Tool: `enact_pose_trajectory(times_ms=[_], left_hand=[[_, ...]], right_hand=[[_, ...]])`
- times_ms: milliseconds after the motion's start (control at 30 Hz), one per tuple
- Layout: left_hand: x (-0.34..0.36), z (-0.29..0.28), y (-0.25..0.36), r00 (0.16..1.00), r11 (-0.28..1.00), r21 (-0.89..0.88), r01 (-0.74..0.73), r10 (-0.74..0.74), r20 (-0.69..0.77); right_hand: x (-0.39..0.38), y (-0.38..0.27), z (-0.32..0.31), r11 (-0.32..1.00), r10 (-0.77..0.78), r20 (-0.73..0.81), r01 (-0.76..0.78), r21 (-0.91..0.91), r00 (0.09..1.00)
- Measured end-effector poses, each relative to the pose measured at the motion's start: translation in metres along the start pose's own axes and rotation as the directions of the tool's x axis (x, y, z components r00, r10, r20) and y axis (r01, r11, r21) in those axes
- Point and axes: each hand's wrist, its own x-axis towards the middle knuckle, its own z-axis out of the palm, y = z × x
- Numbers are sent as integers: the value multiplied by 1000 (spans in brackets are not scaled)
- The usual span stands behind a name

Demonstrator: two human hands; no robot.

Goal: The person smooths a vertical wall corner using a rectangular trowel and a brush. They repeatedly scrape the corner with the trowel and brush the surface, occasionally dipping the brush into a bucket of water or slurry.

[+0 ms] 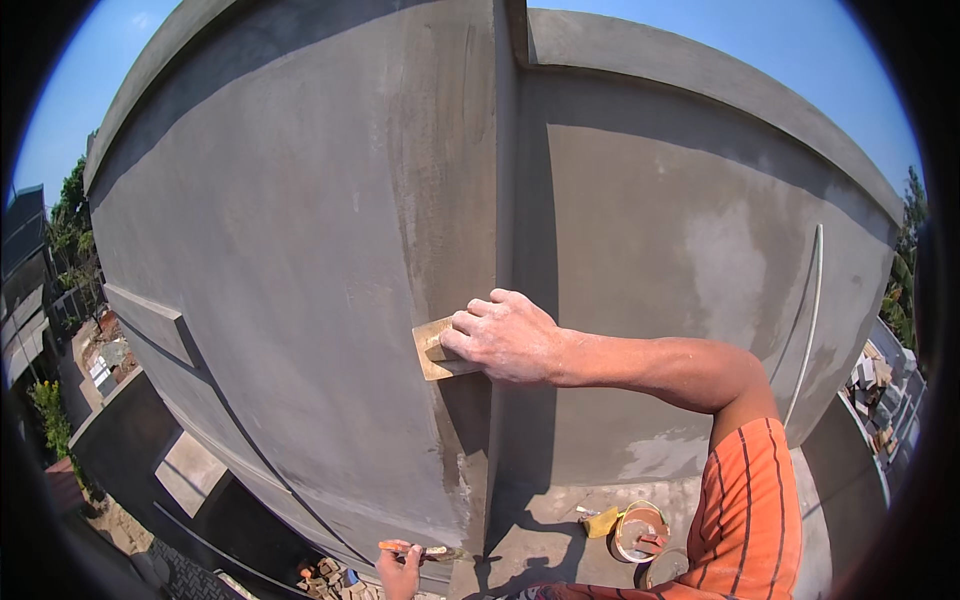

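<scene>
Two hands, both full: my right hand (515,340) is wrapped round a float (431,353), which looks flat against the wall (290,250), over the brownish strip (452,190) beside its vertical edge. My left hand (400,577) pinches a brush (425,550) down by the wall's lower corner; can't tell if the bristles touch. Progress, my call: partway. Broad grey face left of the strip looks smooth, mostly done. Strip doesn't match yet: darker, streaky up high, patchy and rough toward the bottom. What's left seems to be evening out that strip, mainly below the float, and blending its left border. Side wall (630,290), right of the edge, has pale blotches; can't say if it counts as finished. Bucket (636,515) sits on the floor (572,496) near that wall's foot, yellow thing (602,522) just left of it.
</scene>
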Motion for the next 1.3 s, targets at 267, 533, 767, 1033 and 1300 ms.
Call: enact_pose_trajectory(times_ms=[267,533,767,1033,1300], left_hand=[[24,-19,-31,998,889,456,-41,56,-18],[23,1,-12,1000,959,282,-11,19,-25],[12,5,-13,1000,978,209,-9,14,-23],[12,2,-9,999,985,170,-34,37,-14],[25,24,-5,997,991,117,-60,54,54]], right_hand=[[39,223,-161,725,510,-507,-30,688,695],[95,293,-161,624,592,-539,82,777,599],[96,287,-122,591,588,-573,180,786,571],[-15,124,76,393,649,-273,-6,920,710],[-33,196,-46,728,620,-603,-80,681,502]])
